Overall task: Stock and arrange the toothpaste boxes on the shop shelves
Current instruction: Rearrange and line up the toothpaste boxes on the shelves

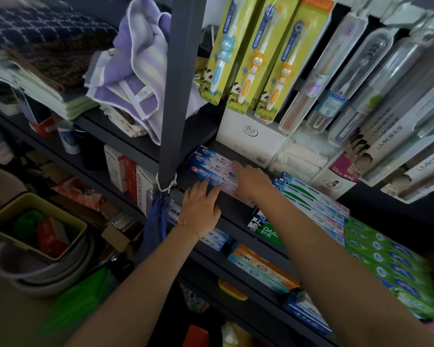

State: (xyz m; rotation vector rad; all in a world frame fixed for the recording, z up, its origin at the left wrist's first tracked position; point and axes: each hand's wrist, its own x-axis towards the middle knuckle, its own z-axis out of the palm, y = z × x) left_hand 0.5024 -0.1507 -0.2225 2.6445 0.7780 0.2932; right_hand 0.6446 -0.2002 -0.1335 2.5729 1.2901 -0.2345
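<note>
Dark shop shelf (226,204): left hand (201,209) flat, fingers spread, on its near edge, fingertips touching Crest toothpaste box (211,169). Right hand (251,181) lies open on that box. Green-white toothpaste boxes (313,199) just right; kids' toothbrushes (251,56) hang above.

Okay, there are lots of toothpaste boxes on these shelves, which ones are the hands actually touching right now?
The blue-and-white Crest boxes at the left end of the shelf, beside the dark upright post. Both the left hand and the right hand rest on them; the green boxes lie untouched.
</note>
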